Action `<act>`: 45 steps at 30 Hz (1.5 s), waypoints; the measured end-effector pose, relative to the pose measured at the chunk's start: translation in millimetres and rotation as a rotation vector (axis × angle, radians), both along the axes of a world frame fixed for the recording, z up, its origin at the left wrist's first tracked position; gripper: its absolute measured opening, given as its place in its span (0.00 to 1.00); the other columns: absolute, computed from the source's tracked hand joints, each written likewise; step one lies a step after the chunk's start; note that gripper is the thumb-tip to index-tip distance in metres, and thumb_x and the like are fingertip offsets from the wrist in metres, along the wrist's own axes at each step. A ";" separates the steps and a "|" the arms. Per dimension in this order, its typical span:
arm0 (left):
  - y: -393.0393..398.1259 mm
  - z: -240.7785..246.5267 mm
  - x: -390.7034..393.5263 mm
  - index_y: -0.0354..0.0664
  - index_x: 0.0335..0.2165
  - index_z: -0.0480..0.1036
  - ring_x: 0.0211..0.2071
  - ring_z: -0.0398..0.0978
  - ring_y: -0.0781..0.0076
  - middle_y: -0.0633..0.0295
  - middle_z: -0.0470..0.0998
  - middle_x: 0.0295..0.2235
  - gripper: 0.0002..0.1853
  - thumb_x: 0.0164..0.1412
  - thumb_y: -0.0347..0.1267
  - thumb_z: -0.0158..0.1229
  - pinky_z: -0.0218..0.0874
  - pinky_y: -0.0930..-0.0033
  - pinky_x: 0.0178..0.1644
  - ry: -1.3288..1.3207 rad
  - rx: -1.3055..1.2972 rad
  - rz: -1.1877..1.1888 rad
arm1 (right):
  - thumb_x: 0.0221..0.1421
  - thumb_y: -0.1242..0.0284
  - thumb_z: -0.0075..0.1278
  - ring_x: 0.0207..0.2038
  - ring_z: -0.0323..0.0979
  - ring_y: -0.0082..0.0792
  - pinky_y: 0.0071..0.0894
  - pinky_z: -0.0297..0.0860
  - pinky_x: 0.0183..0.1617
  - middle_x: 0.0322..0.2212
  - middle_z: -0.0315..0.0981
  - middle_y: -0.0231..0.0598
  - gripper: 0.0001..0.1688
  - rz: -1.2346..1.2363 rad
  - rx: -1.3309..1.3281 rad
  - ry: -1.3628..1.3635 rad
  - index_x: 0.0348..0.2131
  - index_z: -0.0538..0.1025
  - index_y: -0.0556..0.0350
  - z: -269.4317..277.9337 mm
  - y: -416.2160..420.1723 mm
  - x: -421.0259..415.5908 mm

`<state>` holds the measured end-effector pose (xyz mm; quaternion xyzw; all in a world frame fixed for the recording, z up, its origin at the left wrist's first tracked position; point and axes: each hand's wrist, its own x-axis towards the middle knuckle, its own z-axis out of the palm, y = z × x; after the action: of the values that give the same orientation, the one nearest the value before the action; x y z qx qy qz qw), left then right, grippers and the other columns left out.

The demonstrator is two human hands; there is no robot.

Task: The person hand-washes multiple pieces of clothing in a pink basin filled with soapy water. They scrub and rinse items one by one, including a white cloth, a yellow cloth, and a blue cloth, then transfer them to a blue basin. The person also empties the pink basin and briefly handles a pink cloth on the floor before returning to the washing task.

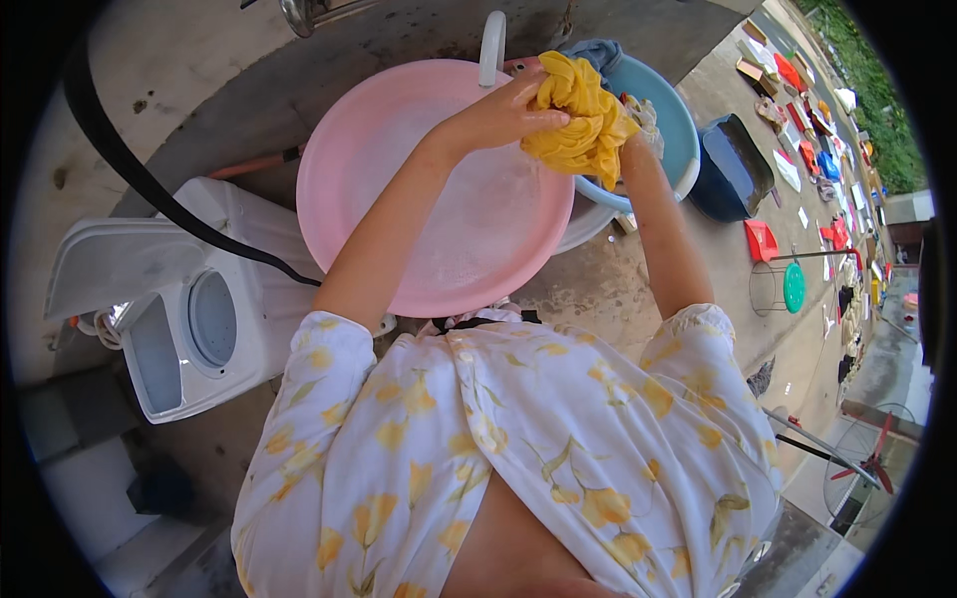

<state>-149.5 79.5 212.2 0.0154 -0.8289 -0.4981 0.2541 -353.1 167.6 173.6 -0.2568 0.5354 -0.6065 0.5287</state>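
Observation:
A bunched, wet-looking yellow cloth [579, 112] is held up over the right rim of a pink plastic basin [351, 247]. My left hand [519, 108] grips its left side, thumb pressed across the folds. From the right my right hand [634, 149] reaches into the same bundle; its fingers are hidden by the fabric. Cloudy, sudsy water [463, 217] fills the basin. Just beyond the cloth stands a blue basin [677, 123], with a blue-grey cloth [597, 56] and a pale patterned cloth [644, 123] in it.
A white twin-tub washing machine [262, 314] stands at left, lid raised. A white spout [492, 48] overhangs the pink basin's far rim. Right of the basins are a dark blue bin [729, 172], a red dustpan [761, 241] and a green-topped stool [794, 288]. Several scattered items lie beyond.

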 end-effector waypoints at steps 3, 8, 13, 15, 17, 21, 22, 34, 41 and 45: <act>8.4 -34.1 -32.2 0.36 0.47 0.65 0.45 0.69 0.62 0.53 0.71 0.42 0.23 0.52 0.33 0.52 0.55 0.68 0.53 -0.169 -0.454 0.179 | 0.54 0.71 0.42 0.43 0.69 0.35 0.31 0.65 0.46 0.42 0.69 0.41 0.19 -0.146 0.175 0.271 0.46 0.69 0.56 -6.1 33.8 -62.3; 12.6 -42.0 -20.1 0.35 0.37 0.73 0.33 0.75 0.61 0.52 0.77 0.30 0.16 0.52 0.35 0.53 0.64 0.68 0.39 -0.612 -0.230 -0.095 | 0.51 0.75 0.43 0.42 0.70 0.38 0.33 0.66 0.44 0.38 0.72 0.42 0.16 -0.268 0.096 1.605 0.42 0.71 0.55 -61.4 83.2 -84.5; -13.6 -99.9 46.4 0.34 0.36 0.72 0.35 0.74 0.61 0.53 0.76 0.33 0.15 0.52 0.33 0.53 0.64 0.66 0.40 -0.703 -0.006 0.211 | 0.47 0.82 0.44 0.35 0.70 0.48 0.37 0.66 0.39 0.31 0.73 0.46 0.12 -0.050 -0.366 1.345 0.34 0.73 0.59 -36.1 9.6 -23.5; -22.2 -121.0 67.4 0.33 0.39 0.71 0.38 0.73 0.59 0.52 0.75 0.36 0.17 0.51 0.33 0.53 0.63 0.65 0.43 -0.692 -0.089 0.357 | 0.48 0.82 0.44 0.33 0.70 0.49 0.37 0.67 0.38 0.29 0.72 0.47 0.11 0.091 -0.476 1.281 0.34 0.74 0.60 -56.4 -49.4 -20.3; -25.0 -138.9 85.6 0.37 0.42 0.70 0.40 0.72 0.58 0.50 0.74 0.37 0.19 0.49 0.33 0.55 0.61 0.63 0.45 -0.713 -0.282 0.436 | 0.51 0.80 0.44 0.38 0.70 0.44 0.35 0.66 0.42 0.37 0.71 0.46 0.17 0.285 -0.462 1.223 0.43 0.70 0.57 -68.9 -105.4 -20.1; -18.0 -183.9 110.2 0.38 0.43 0.70 0.43 0.69 0.53 0.48 0.72 0.41 0.20 0.49 0.32 0.54 0.60 0.60 0.48 -0.813 -0.543 0.561 | 0.57 0.70 0.40 0.48 0.66 0.35 0.35 0.62 0.52 0.46 0.67 0.42 0.24 0.691 -0.396 1.120 0.54 0.63 0.51 -80.3 -184.4 -14.2; -15.5 -183.8 111.3 0.37 0.43 0.69 0.43 0.69 0.52 0.47 0.71 0.42 0.21 0.49 0.32 0.54 0.60 0.60 0.48 -0.957 -0.454 0.517 | 0.57 0.70 0.40 0.48 0.66 0.35 0.35 0.62 0.52 0.46 0.68 0.42 0.24 0.785 -0.366 1.114 0.54 0.63 0.51 -82.9 -191.4 -12.2; -19.6 -209.8 129.7 0.37 0.40 0.72 0.40 0.71 0.52 0.46 0.73 0.39 0.18 0.50 0.34 0.50 0.61 0.59 0.44 -1.279 -0.152 0.077 | 0.59 0.65 0.40 0.46 0.66 0.31 0.30 0.63 0.50 0.45 0.68 0.38 0.21 1.005 0.012 0.707 0.50 0.67 0.49 -92.3 -197.5 -10.5; -20.3 -168.9 118.9 0.37 0.39 0.73 0.37 0.73 0.54 0.47 0.75 0.35 0.18 0.49 0.34 0.50 0.62 0.60 0.43 -1.311 -0.199 0.110 | 0.52 0.70 0.45 0.40 0.69 0.29 0.27 0.65 0.44 0.38 0.72 0.39 0.19 0.889 -0.281 1.202 0.45 0.71 0.54 -67.6 -181.8 -39.0; -15.6 -159.5 107.3 0.35 0.35 0.74 0.35 0.73 0.56 0.48 0.75 0.33 0.16 0.48 0.31 0.48 0.62 0.60 0.41 -1.443 -0.114 0.074 | 0.50 0.74 0.46 0.28 0.71 0.27 0.25 0.68 0.32 0.26 0.74 0.36 0.10 0.583 -0.160 1.016 0.34 0.73 0.58 -21.9 -117.1 -89.1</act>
<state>-42.2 63.9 52.7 0.3552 -0.8137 -0.3111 -0.3390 -442.2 50.5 151.7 -0.6908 0.5814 -0.2755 0.3299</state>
